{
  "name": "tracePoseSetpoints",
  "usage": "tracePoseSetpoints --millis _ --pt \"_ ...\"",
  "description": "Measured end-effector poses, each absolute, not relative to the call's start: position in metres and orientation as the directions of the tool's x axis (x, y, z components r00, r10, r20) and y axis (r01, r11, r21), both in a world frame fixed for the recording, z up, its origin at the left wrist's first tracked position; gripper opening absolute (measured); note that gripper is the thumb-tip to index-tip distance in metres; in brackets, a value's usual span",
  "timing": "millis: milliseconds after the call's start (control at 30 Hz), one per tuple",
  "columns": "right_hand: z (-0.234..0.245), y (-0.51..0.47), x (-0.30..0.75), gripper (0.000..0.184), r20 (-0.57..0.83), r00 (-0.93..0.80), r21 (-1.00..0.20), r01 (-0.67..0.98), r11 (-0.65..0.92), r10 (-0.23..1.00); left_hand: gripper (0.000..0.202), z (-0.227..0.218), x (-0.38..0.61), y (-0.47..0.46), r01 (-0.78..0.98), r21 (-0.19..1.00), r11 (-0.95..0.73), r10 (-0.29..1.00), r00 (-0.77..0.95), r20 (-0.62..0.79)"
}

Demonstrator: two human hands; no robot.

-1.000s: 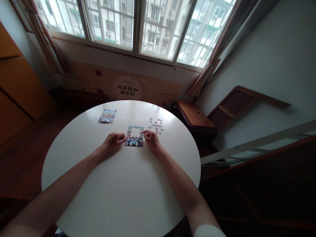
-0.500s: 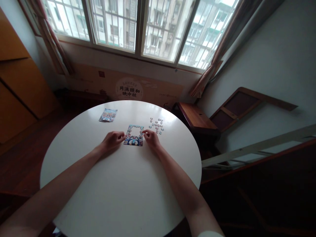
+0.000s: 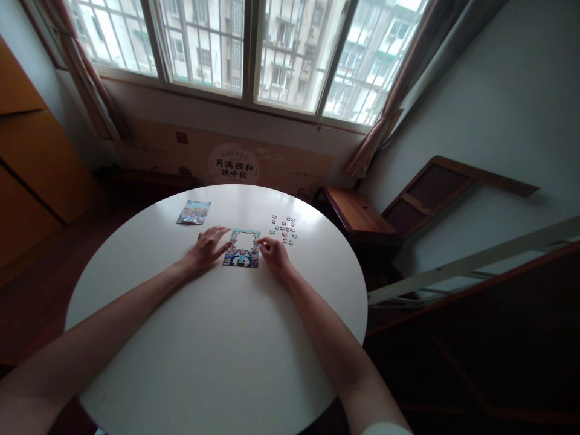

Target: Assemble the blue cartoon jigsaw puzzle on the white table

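Note:
A partly assembled jigsaw puzzle (image 3: 241, 258) lies flat on the white round table (image 3: 203, 350), with a white gap in its upper middle and a blue cartoon figure at the bottom. My left hand (image 3: 207, 246) rests at its left side with fingers spread and the thumb by the edge. At the right edge, my right hand (image 3: 274, 252) has its fingers curled, thumb and index finger pinched together. Whatever is between those fingertips is too small to make out. Several loose puzzle pieces (image 3: 285, 229) lie just beyond my right hand.
A colourful printed picture sheet (image 3: 194, 212) lies at the table's far left. Past the right rim stands a wooden bench or chair (image 3: 357, 211). Barred windows and a printed banner (image 3: 233, 163) are behind the table.
My left hand has opened from a curled shape, its fingers now stretched out. My right hand stays pinched at the puzzle's right edge. The whole view has shifted slightly.

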State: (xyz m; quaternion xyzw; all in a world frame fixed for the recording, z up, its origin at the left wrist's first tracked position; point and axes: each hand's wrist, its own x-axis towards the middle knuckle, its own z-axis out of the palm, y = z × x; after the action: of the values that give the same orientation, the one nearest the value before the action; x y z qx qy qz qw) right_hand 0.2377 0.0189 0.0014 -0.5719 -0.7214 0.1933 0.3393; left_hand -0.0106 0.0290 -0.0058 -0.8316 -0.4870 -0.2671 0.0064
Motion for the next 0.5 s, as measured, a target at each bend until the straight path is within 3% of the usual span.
tracePoseSetpoints --millis 133,500 --pt "0.002 0.018 0.237 0.027 0.269 -0.106 -0.665 0.699 0.264 0.957 0.053 -0.003 -0.022 0.052 0.724 0.2 -0.66 0.723 0.538 0.434" --pt "0.002 0.013 0.236 0.026 0.229 -0.093 -0.657 0.719 0.224 0.969 0.082 -0.014 -0.024 0.074 0.83 0.184 -0.526 0.846 0.487 0.218"
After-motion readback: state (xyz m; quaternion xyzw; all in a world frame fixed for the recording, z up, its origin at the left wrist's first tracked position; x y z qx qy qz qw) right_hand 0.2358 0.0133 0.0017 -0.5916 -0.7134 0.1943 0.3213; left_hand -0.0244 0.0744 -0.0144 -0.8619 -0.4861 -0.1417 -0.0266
